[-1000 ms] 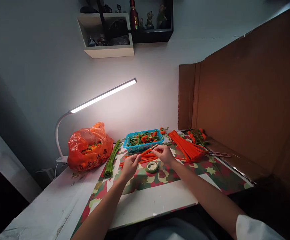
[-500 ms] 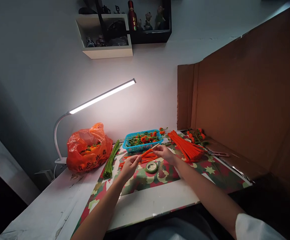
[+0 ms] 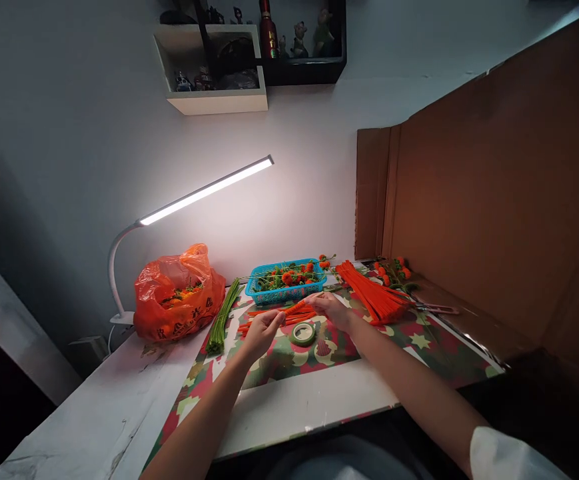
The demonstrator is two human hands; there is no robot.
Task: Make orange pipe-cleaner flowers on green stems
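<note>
My left hand (image 3: 263, 332) is closed, thumb and fingertips pinching one end of an orange pipe cleaner (image 3: 296, 307). Its other end runs to my right hand (image 3: 333, 310), which pinches there, with a thin pale stick mostly hidden by the fingers. The pipe cleaner looks thick and coiled between the two hands. Below the hands lies a roll of green tape (image 3: 302, 334). Several loose orange pipe cleaners (image 3: 249, 327) lie flat behind my left hand.
A blue basket (image 3: 284, 295) of orange flowers stands behind the hands. Green stems (image 3: 223, 320) and an orange plastic bag (image 3: 179, 307) are left, under a lit lamp (image 3: 206, 191). At right are an orange pipe cleaner bundle (image 3: 372, 297), scissors (image 3: 439, 309) and a cardboard wall (image 3: 484, 200).
The pale stick, plainly showing above my right hand before, is now mostly covered by its fingers. Both hands have kept nearly the same place; the whole view has shifted slightly.
</note>
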